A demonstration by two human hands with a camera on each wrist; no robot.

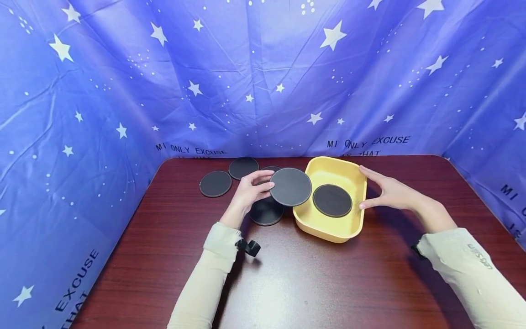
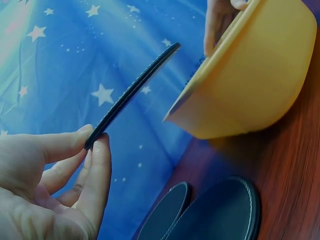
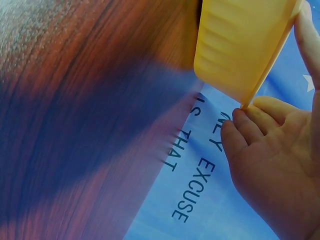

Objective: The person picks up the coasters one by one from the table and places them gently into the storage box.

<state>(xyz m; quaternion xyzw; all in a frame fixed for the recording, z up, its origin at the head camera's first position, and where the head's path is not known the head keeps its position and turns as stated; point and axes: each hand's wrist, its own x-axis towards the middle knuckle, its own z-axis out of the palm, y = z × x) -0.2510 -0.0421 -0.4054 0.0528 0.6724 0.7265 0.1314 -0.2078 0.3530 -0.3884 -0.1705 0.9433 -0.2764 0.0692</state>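
Note:
My left hand [image 1: 248, 192] pinches the edge of a round black coaster [image 1: 291, 187] with stitching along its rim, between thumb and fingers. In the left wrist view this coaster [image 2: 132, 95] is seen nearly edge-on, tilted, and apart from the yellow basin [image 2: 250, 85]. Another coaster [image 1: 332, 200] lies inside the basin [image 1: 326, 235]. At the basin's right side my right hand [image 1: 396, 192] touches the rim with spread thumb and fingers; the right wrist view shows the hand [image 3: 275, 155] with fingertips against the rim.
On the dark red wooden table [image 1: 164, 256], left of the basin, lie several more coasters: one at far left [image 1: 215, 183], one behind it [image 1: 243, 168], and one nearer [image 1: 266, 212], with another partly hidden by the left hand. A blue star-print curtain [image 1: 255, 82] hangs around the table.

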